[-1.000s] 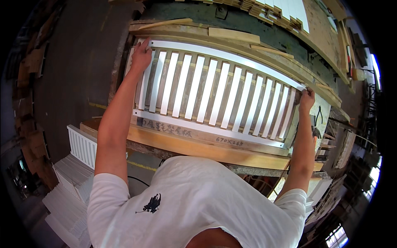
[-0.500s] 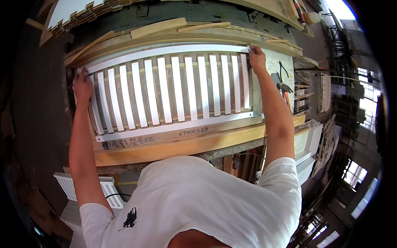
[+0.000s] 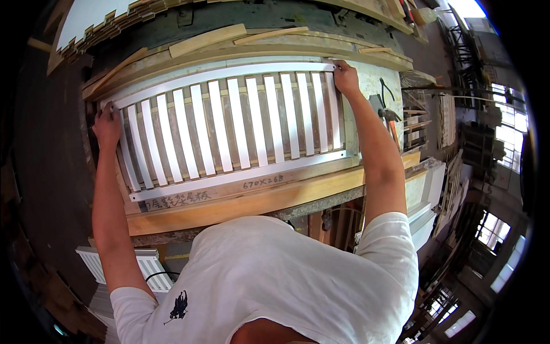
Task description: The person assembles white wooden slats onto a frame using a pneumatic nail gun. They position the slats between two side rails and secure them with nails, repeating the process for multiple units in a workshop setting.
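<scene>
On the workbench, both hands, left hand and right hand, grip the white slatted panel's far corners.

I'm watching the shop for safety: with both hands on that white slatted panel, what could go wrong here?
1. The left hand and right hand grip only the far corners of the slatted panel; its near rail could slide or tip off the bench.
2. Loose wood strips lie just behind the panel; pushing it back may knock them.
3. The hammer lies close to the right forearm and could get bumped.
</scene>
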Action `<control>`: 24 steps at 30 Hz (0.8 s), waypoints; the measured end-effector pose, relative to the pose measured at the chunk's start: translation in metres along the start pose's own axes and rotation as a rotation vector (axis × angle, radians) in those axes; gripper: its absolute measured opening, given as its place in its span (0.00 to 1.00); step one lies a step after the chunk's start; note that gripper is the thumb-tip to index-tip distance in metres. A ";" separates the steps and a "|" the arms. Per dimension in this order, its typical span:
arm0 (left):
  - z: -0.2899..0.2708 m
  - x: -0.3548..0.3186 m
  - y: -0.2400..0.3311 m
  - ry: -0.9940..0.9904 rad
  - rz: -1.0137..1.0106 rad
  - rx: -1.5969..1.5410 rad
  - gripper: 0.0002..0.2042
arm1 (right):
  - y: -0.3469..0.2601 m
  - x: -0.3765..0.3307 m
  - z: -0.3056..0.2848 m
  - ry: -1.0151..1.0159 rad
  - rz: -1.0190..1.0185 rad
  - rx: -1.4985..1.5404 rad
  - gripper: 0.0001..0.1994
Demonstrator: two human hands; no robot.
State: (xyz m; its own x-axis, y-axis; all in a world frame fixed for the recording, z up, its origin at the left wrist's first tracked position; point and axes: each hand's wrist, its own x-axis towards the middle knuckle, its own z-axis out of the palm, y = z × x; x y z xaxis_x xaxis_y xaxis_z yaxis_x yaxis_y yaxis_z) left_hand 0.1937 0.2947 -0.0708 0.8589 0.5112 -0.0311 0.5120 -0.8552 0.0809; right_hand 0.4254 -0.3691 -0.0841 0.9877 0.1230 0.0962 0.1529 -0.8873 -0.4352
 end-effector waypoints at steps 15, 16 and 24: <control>0.025 0.022 -0.016 0.266 0.386 -0.159 0.15 | -0.007 -0.013 0.017 0.060 -0.073 -0.128 0.11; 0.019 0.019 -0.001 0.242 0.397 -0.259 0.15 | 0.002 -0.012 0.015 0.068 -0.112 -0.061 0.11; 0.023 0.001 0.003 0.251 0.378 -0.258 0.14 | -0.007 0.005 0.002 -0.049 -0.021 0.051 0.15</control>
State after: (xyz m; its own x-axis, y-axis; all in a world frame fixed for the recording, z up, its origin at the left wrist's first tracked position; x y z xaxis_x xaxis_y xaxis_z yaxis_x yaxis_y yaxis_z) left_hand 0.1966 0.2907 -0.0934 0.9368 0.2024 0.2855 0.1189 -0.9513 0.2844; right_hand 0.4290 -0.3610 -0.0823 0.9844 0.1646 0.0622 0.1741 -0.8608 -0.4783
